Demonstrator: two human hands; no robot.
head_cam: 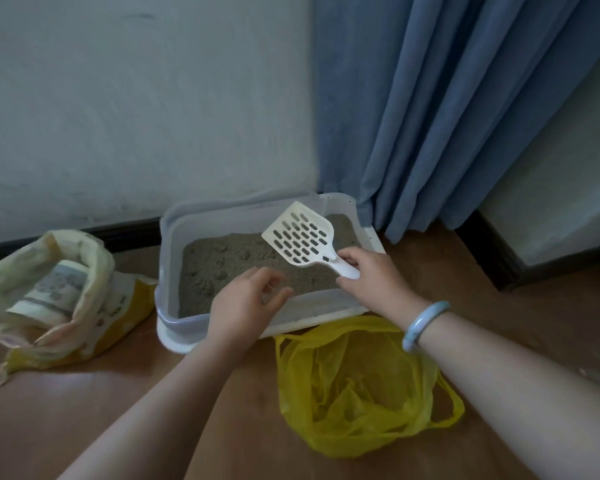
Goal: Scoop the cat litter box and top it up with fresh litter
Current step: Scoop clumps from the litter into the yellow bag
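A pale grey litter box [168, 237] sits on the wooden floor against the wall, filled with lumpy grey-brown litter [222, 261]. My right hand [371, 275] grips the handle of a white slotted scoop [300, 233], whose empty blade is raised over the box's right side. My left hand [246, 303] hovers over the box's near rim, fingers loosely curled and holding nothing. An open yellow plastic bag [354, 386] lies on the floor just in front of the box. A yellow-and-cream litter sack [49, 296], its top rolled open, lies to the left of the box.
A blue curtain [447, 109] hangs to the floor just behind the box's right corner. The white wall [136, 109] and dark skirting run behind the box. Bare wooden floor [66, 417] spreads in front and to the right.
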